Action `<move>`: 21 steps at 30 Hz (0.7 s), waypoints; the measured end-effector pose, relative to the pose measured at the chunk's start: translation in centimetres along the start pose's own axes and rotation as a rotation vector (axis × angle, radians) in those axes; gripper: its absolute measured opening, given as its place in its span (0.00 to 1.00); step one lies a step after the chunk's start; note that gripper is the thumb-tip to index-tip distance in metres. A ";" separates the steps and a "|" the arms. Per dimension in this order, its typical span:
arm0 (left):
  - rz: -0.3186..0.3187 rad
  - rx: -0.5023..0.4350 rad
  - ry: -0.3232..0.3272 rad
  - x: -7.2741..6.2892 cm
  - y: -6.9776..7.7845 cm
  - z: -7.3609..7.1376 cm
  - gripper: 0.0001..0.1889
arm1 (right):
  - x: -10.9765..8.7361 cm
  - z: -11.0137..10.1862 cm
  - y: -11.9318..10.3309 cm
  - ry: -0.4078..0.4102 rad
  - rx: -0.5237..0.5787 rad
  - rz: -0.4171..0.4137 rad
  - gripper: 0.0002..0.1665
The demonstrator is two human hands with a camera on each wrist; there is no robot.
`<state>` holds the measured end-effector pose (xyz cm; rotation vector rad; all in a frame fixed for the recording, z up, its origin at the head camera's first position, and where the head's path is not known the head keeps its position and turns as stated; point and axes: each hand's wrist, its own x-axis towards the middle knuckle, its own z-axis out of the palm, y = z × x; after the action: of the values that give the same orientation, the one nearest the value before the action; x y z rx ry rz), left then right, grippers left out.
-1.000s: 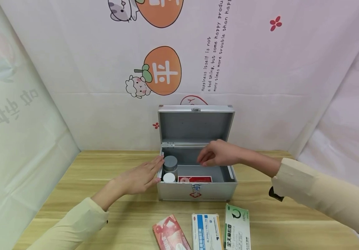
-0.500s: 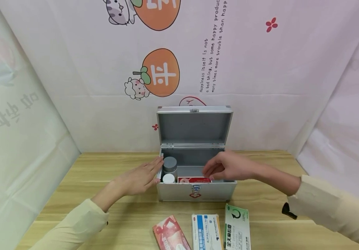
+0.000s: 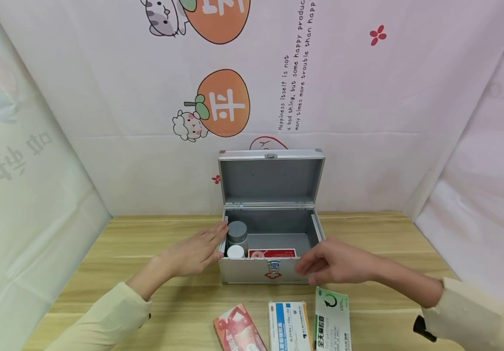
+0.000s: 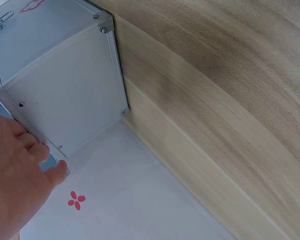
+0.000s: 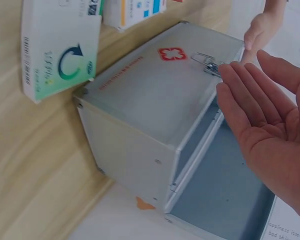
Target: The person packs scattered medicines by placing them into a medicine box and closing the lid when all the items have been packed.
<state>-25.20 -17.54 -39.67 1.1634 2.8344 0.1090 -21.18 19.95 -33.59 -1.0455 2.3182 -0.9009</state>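
A silver metal first-aid case (image 3: 247,271) stands on the table with its lid (image 3: 274,181) raised against the backdrop. My left hand (image 3: 196,249) rests on the case's left rim, fingers extended along it; the left wrist view shows this hand (image 4: 20,170) at the case's edge. My right hand (image 3: 344,262), fingers loosely bent and holding nothing, hovers by the case's front right corner. Inside, at the left, are a grey-lidded bottle (image 3: 237,230) and a white-capped bottle (image 3: 235,251). A red box (image 3: 274,253) lies along the front wall inside.
In front of the case lie a pink box (image 3: 240,327), a blue and white medicine box (image 3: 288,326) and a green and white medicine box (image 3: 333,319). White printed cloth (image 3: 344,97) rises behind and at both sides of the wooden table (image 3: 164,312).
My right hand has come out of the case, moving down and to the right over its front right corner, with nothing in it. The left hand stays on the rim.
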 end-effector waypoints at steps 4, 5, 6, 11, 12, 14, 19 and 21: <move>0.001 -0.003 0.002 0.0 0.0 0.0 0.35 | -0.5 0.6 0.5 -0.012 0.018 0.001 0.17; 0.002 -0.005 0.003 0.0 0.0 0.0 0.35 | -0.6 0.7 0.6 -0.015 0.022 0.008 0.17; 0.000 -0.004 0.002 0.0 0.0 0.1 0.35 | -0.7 0.8 0.7 -0.019 0.029 0.016 0.17; -0.001 -0.002 -0.002 -0.1 0.0 0.0 0.35 | -1.2 1.7 1.4 -0.032 0.063 0.063 0.19; -0.003 -0.002 -0.004 -0.1 0.0 0.0 0.35 | -1.2 1.9 1.6 -0.035 0.068 0.075 0.19; -0.006 -0.007 -0.005 -0.1 0.0 0.0 0.35 | -1.4 2.2 2.0 -0.038 0.057 0.074 0.20; -0.021 -0.009 -0.018 0.0 -0.1 0.1 0.36 | -1.8 3.0 2.9 -0.055 0.002 0.040 0.21; -0.023 -0.006 -0.020 0.0 -0.1 0.2 0.36 | -1.9 3.2 3.3 -0.067 -0.022 0.034 0.22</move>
<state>-25.30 -17.60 -39.85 1.1237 2.8275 0.1036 -19.65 21.85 -37.96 -1.0262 2.2883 -0.8165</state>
